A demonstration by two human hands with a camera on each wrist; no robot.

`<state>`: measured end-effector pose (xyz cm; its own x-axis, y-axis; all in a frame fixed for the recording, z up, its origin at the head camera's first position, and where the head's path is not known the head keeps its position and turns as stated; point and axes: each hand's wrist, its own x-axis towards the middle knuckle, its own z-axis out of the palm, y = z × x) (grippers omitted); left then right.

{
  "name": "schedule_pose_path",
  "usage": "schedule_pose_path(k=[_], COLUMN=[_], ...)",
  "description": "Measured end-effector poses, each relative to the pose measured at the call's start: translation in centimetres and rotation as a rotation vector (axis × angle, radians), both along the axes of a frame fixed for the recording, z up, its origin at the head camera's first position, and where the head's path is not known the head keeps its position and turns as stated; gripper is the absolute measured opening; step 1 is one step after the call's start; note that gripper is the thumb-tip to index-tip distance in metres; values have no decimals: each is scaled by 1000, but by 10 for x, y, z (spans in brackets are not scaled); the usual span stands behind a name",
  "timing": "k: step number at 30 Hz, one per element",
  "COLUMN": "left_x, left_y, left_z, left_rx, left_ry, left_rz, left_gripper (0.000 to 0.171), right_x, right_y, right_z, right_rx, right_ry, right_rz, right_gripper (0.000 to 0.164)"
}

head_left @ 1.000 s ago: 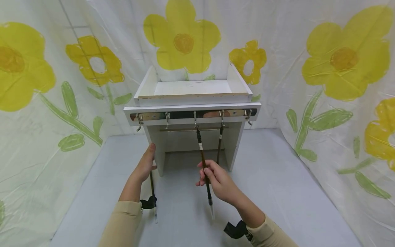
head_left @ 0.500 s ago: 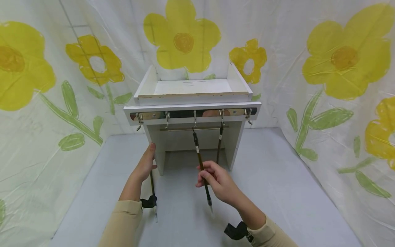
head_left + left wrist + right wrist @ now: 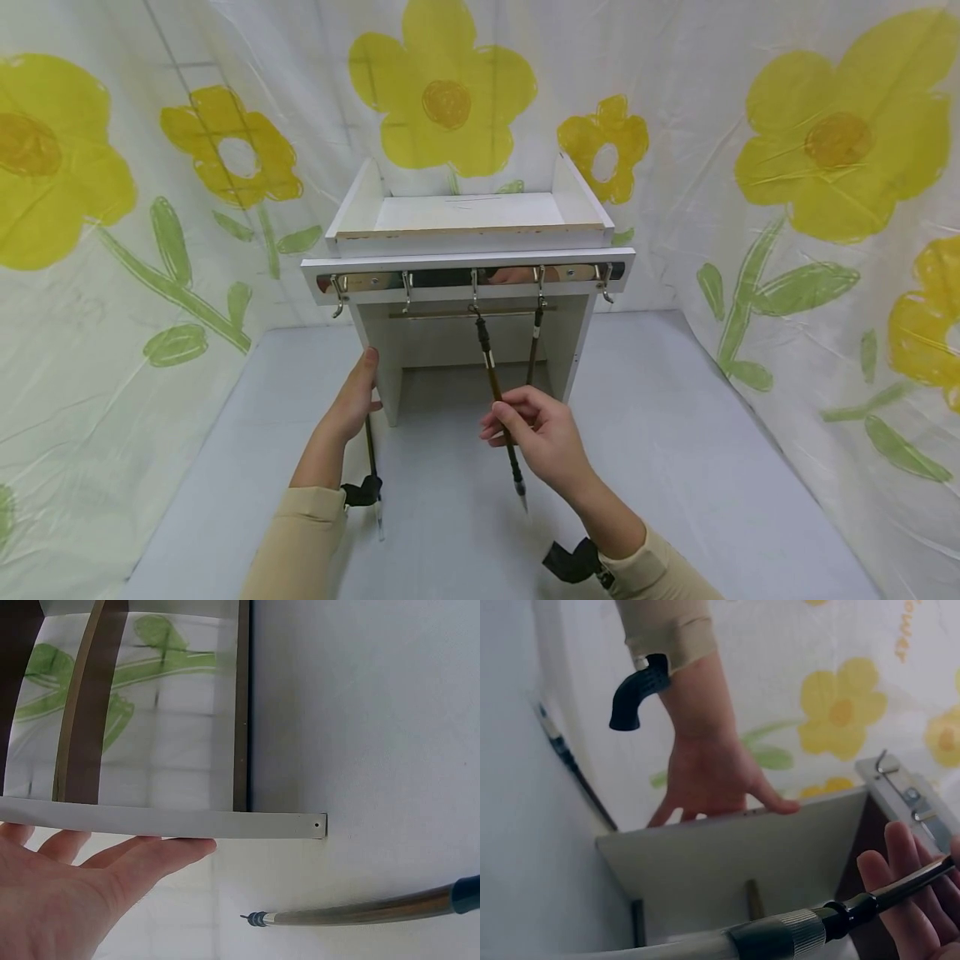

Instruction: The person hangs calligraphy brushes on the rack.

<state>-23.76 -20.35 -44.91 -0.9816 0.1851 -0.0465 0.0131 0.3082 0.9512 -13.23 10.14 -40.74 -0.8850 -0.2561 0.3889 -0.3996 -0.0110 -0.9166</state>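
My right hand pinches a slim dark-handled calligraphy brush between thumb and fingers, its pale tip pointing down. The brush's top loop is right at the lower end of the middle hook. Another brush hangs from the hook just to the right. With straight fingers, my left hand presses the outside of the left side panel of a white hook rack, thumb at its front edge. In the right wrist view the held brush crosses the fingers, its ferrule close to the camera.
A third brush lies on the pale table, partly hidden by my left wrist. The rack's front rail carries several metal hooks, and an open tray tops it. Flower-printed sheeting encloses the table.
The held brush's upper end swung left, then back right to the middle hook. My right hand shifted slightly right, and the brush tip moved right. My left hand stayed in place.
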Motion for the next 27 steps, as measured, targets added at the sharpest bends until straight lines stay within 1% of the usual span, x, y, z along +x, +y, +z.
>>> schedule_pose_path(k=[1, 3, 7, 9, 10, 16, 27], left_x=[-1, 3, 2, -1, -5, -4, -3], left_y=[0, 1, 0, -2, -3, -3, -2], left_z=[-1, 5, 2, -4, -8, -7, -6], left_rx=[0, 0, 1, 1, 2, -4, -3], left_ry=[-3, -5, 3, 7, 6, -15, -2], left_rz=[0, -9, -4, 4, 10, 13, 12], left_gripper=[73, 74, 76, 77, 77, 78, 79], right_x=[0, 1, 0, -1, -2, -5, -10], right_y=[0, 0, 0, 0, 0, -1, -2], right_z=[0, 1, 0, -1, -1, -2, 1], right_rx=[3, 9, 21, 25, 26, 35, 52], right_ry=[-1, -8, -10, -14, -16, -49, -59], right_rz=[-12, -37, -85, -101, -106, -123, -149], right_gripper=[11, 12, 13, 14, 14, 15, 17])
